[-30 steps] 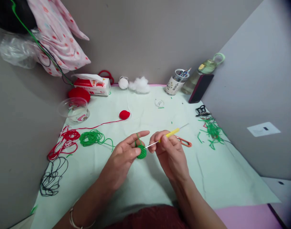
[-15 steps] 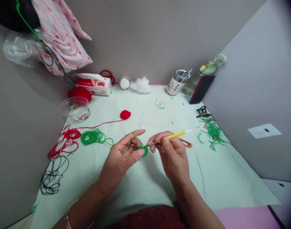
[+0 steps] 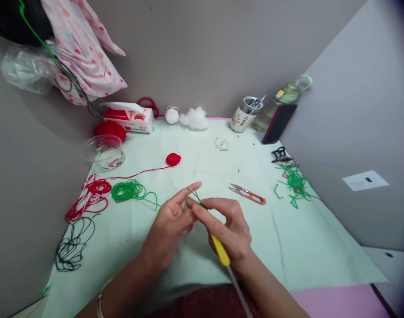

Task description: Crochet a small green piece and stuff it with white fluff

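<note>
Green yarn (image 3: 195, 193) loops over the raised index finger of my left hand (image 3: 175, 216), whose thumb and other fingers pinch the green crochet piece, now mostly hidden. Thumb and index fingertips of my right hand (image 3: 230, 225) meet at the same spot, by the yarn. A crochet hook with a yellow handle (image 3: 220, 249) is held in my right hand, its metal shaft pointing down toward my body. The two hands touch or nearly touch at the fingertips. Orange-handled thread snips (image 3: 250, 194) lie to the right of them.
Left side: green yarn coil (image 3: 127, 190), red and white yarn (image 3: 97, 187), black cord (image 3: 72, 247), plastic tub (image 3: 111, 159). Behind: tissue box (image 3: 135, 121), red ball (image 3: 173, 159), white stuffing (image 3: 195, 119), pen can (image 3: 243, 117), bottle (image 3: 266, 115), phone (image 3: 279, 124). Right: green scraps (image 3: 296, 181).
The hook has swung from pointing right to pointing down toward my body. My right fingertips have moved left to the green piece, which is now covered. The snips show in full.
</note>
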Demonstrator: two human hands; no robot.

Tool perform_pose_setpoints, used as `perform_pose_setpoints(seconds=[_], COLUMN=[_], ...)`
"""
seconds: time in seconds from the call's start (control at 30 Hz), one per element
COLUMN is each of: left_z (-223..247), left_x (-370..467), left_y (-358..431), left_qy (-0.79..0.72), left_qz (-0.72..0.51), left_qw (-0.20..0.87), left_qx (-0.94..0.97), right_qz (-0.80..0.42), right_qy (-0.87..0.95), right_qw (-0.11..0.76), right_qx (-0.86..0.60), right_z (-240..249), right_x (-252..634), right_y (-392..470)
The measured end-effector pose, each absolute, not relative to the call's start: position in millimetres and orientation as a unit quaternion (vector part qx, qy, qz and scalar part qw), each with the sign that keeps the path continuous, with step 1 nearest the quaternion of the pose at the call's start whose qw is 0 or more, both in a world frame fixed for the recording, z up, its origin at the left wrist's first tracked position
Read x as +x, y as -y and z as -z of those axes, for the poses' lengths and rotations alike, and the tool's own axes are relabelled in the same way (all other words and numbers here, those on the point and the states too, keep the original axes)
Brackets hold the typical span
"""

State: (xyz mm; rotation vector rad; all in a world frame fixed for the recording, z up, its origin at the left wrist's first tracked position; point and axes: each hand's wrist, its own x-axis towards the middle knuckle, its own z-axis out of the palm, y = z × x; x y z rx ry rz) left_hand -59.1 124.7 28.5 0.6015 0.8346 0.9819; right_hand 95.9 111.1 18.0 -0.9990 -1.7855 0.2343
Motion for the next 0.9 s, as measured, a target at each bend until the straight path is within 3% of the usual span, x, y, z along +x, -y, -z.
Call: perform_pose_setpoints(seconds=[0.1, 0.23, 0.33, 0.43, 0.57, 0.63, 0.73, 0.8, 0.9], left_z=[-31, -33, -31, -28, -28, -28, -28, -27, -23], left_x=[-63, -65, -62, -58, -58, -60, -62, -62, -61], left_y=[-128, -129, -127, -125, -130, -134, -137, -136, -132], left_qy=[-0.339, -0.353, -0.394, -0.412, -0.353, -0.328, -0.328, -0.341, -0.365], left_qz=[-0.433, -0.457, -0.474, -0.499, -0.46, -0.437, -0.454, -0.47, -0.473], left_qw=[0.806, 0.773, 0.727, 0.703, 0.785, 0.817, 0.809, 0.784, 0.742], left_qx=[0.219, 0.262, 0.302, 0.296, 0.22, 0.184, 0.179, 0.218, 0.303], right_qz=[-0.209, -0.411, -0.405, -0.29, -0.139, -0.18, -0.345, -0.444, -0.469], right_qy=[0.662, 0.542, 0.567, 0.639, 0.709, 0.672, 0.547, 0.495, 0.509], right_qw=[0.588, 0.627, 0.599, 0.581, 0.555, 0.584, 0.644, 0.639, 0.605], right_qx=[-0.416, -0.38, -0.394, -0.412, -0.412, -0.418, -0.409, -0.386, -0.394], right_z=[-19, -20, -20, -17, -15, -17, -22, -22, -20], right_x=[98, 100, 96, 92, 92, 95, 98, 97, 95], right_y=[-117, -128, -129, -123, -117, -119, -124, -127, -127])
